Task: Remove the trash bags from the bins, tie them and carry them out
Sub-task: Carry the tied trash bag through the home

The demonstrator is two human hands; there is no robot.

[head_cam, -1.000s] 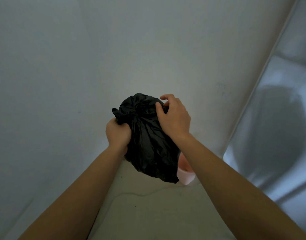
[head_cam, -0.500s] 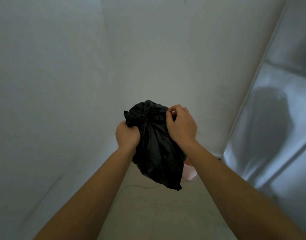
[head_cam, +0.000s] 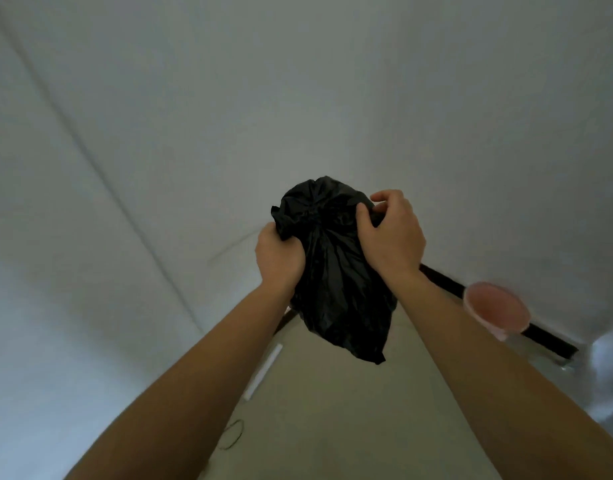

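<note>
Before pale walls (head_cam: 298, 98), both hands hold a black bag (head_cam: 336, 282) above the floor (head_cam: 332, 410), left hand (head_cam: 279, 258) and right hand (head_cam: 391, 237) each gripping its gathered top.

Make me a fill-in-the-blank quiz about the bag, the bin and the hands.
The bag is ____ in colour.
The bin is ____ in colour.
The bin shows to the ____ of the bag.
The left hand and right hand each grip the ____.
Missing words: black; pink; right; bag.
</note>
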